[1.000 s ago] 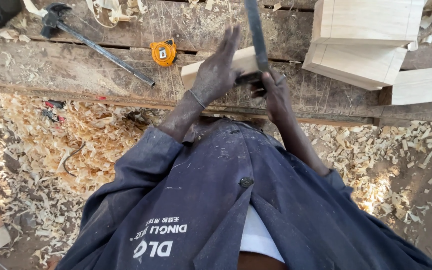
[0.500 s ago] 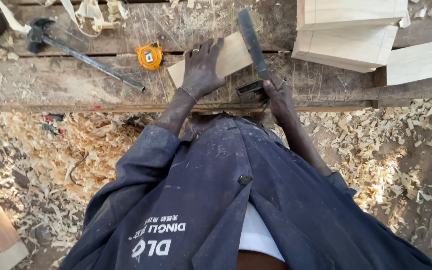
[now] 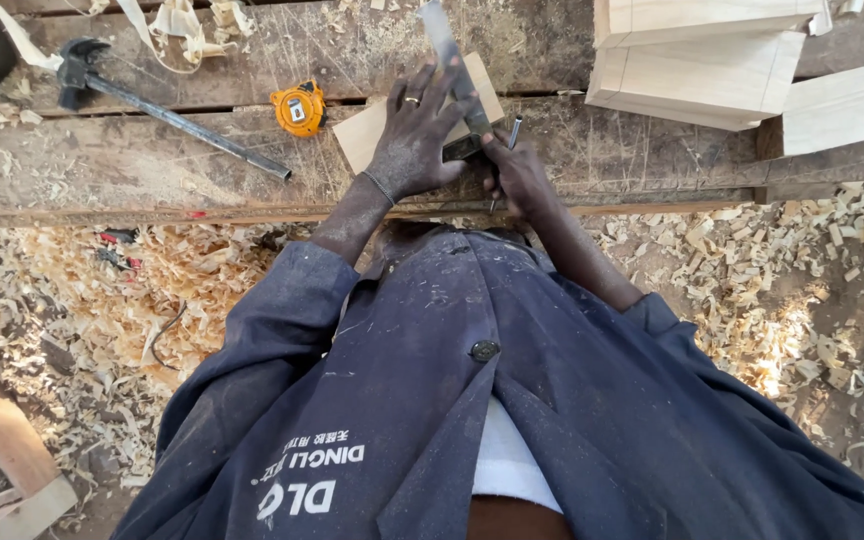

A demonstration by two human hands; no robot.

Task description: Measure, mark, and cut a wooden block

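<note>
Since before, left hand [image 3: 414,140] has spread flat, pressing try square [image 3: 457,70] onto small board [image 3: 372,135] near tabletop's [image 3: 102,165] front edge; right hand's [image 3: 520,175] fingers pinch pencil [image 3: 510,140].

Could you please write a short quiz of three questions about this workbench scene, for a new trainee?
1. True or false: the left hand lies flat on the small wooden board.
2. What does the right hand hold? A) the hammer B) a pencil C) the tape measure
3. Fill in: the metal square lies across the board, and the ground below the workbench is covered with wood ____.

Key: 1 true; 2 B; 3 shavings.
</note>
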